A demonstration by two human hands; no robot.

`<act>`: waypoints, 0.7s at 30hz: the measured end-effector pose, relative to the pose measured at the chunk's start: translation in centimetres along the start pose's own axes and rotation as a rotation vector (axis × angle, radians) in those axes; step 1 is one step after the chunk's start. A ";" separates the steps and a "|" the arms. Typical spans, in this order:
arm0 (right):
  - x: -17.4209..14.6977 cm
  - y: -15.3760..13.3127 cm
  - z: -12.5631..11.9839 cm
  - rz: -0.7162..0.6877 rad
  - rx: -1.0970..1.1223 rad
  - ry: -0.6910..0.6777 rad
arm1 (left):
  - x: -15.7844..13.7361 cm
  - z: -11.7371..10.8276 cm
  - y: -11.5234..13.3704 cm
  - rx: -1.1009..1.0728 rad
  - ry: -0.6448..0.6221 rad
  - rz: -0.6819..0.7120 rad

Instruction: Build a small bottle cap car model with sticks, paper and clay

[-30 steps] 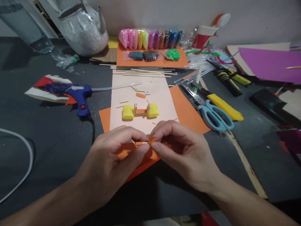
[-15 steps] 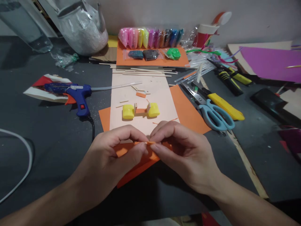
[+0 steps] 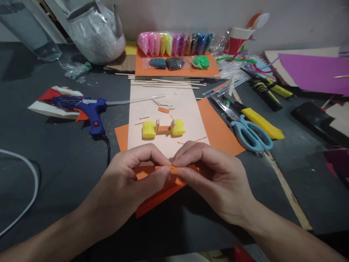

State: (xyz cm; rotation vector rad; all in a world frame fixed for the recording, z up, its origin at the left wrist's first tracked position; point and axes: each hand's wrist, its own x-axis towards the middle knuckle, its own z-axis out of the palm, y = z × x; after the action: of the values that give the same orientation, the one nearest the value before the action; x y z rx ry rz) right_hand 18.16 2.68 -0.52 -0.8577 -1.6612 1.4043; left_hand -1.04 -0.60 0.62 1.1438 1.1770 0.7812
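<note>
Between the fingertips of both hands is a small orange paper piece [image 3: 174, 170], mostly covered by the fingers. My left hand [image 3: 139, 174] pinches its left end and my right hand [image 3: 211, 171] pinches its right end, the tips almost meeting. Under the hands lie orange sheets [image 3: 152, 205]. Just beyond, on a pale sheet [image 3: 139, 145], sits a small build with two yellow rounded blocks [image 3: 148, 129] joined by an orange strip [image 3: 164, 128]. A small orange rectangle [image 3: 163, 110] and short stick pieces lie behind it.
A blue glue gun [image 3: 92, 111] lies left, its cord trailing forward. Blue-handled scissors [image 3: 251, 134] and a yellow cutter [image 3: 263, 123] lie right. Behind are thin wooden sticks [image 3: 169, 86], packs of coloured clay [image 3: 174, 43], a metal kettle [image 3: 94, 34] and a red cup [image 3: 238, 40].
My right fingertips have shifted slightly, and a little more of the orange piece shows between the thumbs. The objects on the table have stayed put.
</note>
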 end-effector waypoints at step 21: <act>0.2 -0.6 0.2 0.132 0.025 0.010 | 0.5 -0.2 -0.2 -0.037 -0.012 -0.026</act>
State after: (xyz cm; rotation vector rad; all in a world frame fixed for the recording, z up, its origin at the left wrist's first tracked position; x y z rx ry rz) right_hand 17.87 2.65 0.13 -0.9737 -1.6013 1.5046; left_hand -1.16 -0.14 0.31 1.0990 1.1613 0.7721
